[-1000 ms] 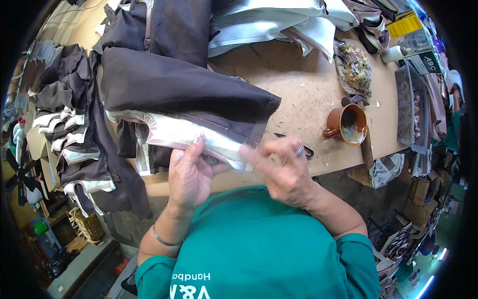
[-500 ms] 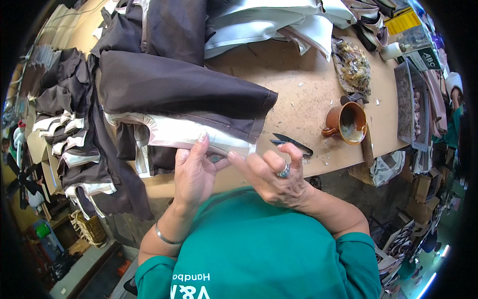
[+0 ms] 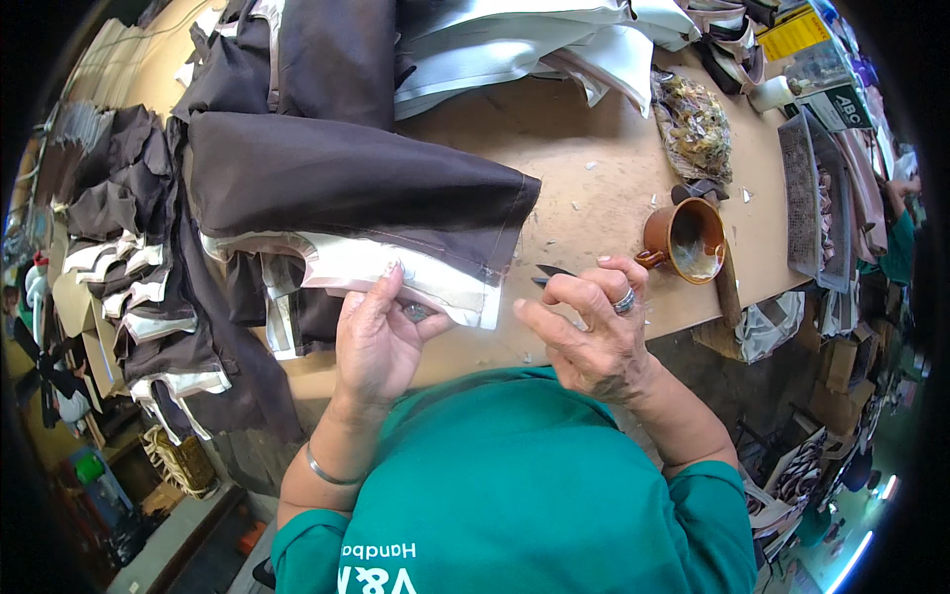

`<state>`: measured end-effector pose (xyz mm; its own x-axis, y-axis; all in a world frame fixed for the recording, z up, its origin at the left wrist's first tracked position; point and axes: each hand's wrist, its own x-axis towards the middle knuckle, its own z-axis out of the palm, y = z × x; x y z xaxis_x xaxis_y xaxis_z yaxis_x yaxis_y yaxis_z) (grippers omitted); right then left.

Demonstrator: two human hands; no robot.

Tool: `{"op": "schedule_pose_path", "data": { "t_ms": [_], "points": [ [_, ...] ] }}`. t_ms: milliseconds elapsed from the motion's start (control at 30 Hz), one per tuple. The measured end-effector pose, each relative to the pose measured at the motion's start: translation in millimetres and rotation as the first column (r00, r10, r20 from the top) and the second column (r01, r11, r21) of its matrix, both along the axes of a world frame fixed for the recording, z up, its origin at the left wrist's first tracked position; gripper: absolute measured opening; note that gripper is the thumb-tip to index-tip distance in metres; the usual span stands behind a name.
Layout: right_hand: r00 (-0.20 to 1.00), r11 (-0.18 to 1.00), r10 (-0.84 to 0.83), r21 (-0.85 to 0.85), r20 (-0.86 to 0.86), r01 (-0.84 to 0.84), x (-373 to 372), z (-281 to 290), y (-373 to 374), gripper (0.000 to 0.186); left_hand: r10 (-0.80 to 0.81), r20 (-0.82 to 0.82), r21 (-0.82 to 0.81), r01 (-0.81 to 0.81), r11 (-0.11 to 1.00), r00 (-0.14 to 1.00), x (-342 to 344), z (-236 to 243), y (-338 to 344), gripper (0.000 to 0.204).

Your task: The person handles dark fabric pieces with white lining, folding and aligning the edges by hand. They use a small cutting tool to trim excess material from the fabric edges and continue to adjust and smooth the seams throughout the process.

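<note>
The pale cream lining edge (image 3: 396, 272) of a folded dark brown fabric piece (image 3: 346, 183) is pinched by the left hand (image 3: 376, 337) at the wooden table's (image 3: 594, 188) near edge. Small dark snips (image 3: 547, 274) are gripped in the right hand (image 3: 589, 332), just beside the cream corner.

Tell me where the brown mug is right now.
In the head view, the brown mug stands on the wooden table, right of the right hand, beside a dark tool handle.
</note>
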<state>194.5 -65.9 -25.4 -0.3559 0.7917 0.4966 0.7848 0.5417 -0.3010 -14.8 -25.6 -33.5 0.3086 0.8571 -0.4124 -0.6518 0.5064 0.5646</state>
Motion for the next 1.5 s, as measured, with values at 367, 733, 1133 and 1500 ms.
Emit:
{"op": "schedule_pose_path", "data": {
  "t_ms": [367, 733, 1133, 1500],
  "points": [
    [0.989, 0.992, -0.053, 0.124, 0.139, 0.036, 21.3, -3.2, -9.5, 0.023, 0.011, 0.097, -0.146, 0.003, 0.989, 0.995, -6.4, -1.9, 7.5, 0.02],
    [0.801, 0.694, -0.296, -0.459, 0.521, 0.554, 131.1, 6.7, -1.2, 0.056, 0.048, -0.007, -0.012, -0.048, 0.999, 0.999, 0.9, 3.0, 8.5, 0.018],
    [0.813, 0.756, -0.325, -0.383, 0.484, 0.531, 125.0, 35.2, -22.2, 0.042, 0.476, -0.831, 0.529, 0.672, 0.519, 0.287, -3.1, -4.4, -3.6, 0.024],
    [0.797, 0.924, 0.241, -0.121, -0.554, -0.363, 12.2, 65.5, 25.5, 0.031, 0.146, -0.961, 0.273, 0.892, 0.361, 0.235, 3.2, 94.5, 51.6, 0.006]
  ]
}}
